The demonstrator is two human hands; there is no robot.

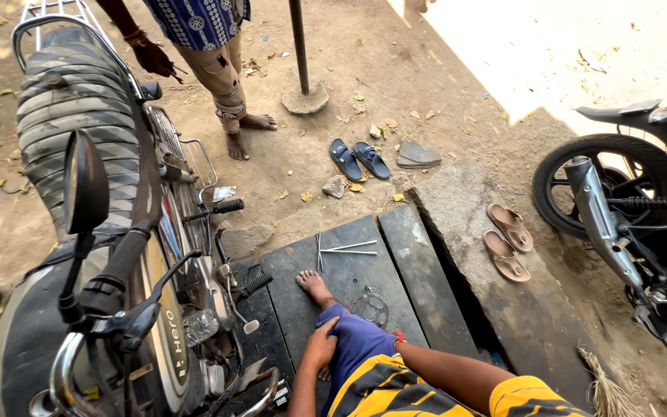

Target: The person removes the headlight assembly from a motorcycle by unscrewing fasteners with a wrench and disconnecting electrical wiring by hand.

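Note:
My left hand (320, 347) rests flat on my bent knee, on the blue shorts (357, 340), fingers loosely apart and holding nothing. My right forearm (445, 369) reaches across towards the knee. A red band sits at its wrist, and the hand itself is hidden behind the leg. My bare foot (314, 286) stands on a dark wooden plank (349, 270). A toothed metal sprocket (370, 307) lies on the plank just beyond my knee. Further out lies a metal cross wrench (345, 249).
A motorcycle (110, 255) stands close on the left, a second one (627, 224) on the right. Another person (218, 62) stands barefoot at the top. Blue sandals (357, 160), brown sandals (507, 241), a pole in a concrete base (303, 85) and a gap beside the planks (457, 286) are around.

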